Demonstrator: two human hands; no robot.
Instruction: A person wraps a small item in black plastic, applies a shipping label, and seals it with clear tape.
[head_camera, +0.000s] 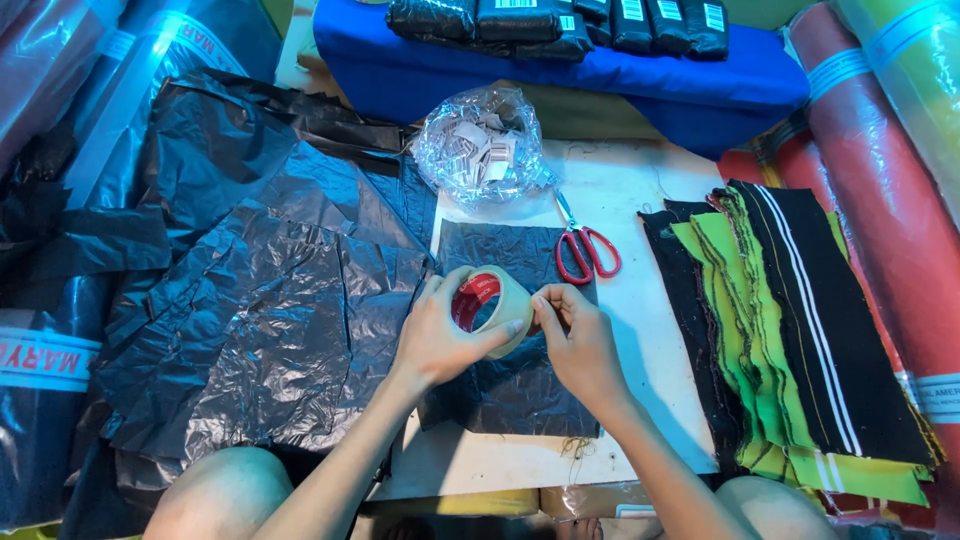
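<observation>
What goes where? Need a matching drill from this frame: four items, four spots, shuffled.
Things:
1. tape roll
2. scissors
3. clear bag of paper slips
4. stack of striped fabric pieces

Places:
A. right edge of the white table
B. far side of the table, just left of the scissors' tips
C. gripped in the left hand, with the right hand picking at its edge
D. flat on the table, right of the black plastic sheet

Pairs: 1-C, 2-D, 3-B, 4-A
</observation>
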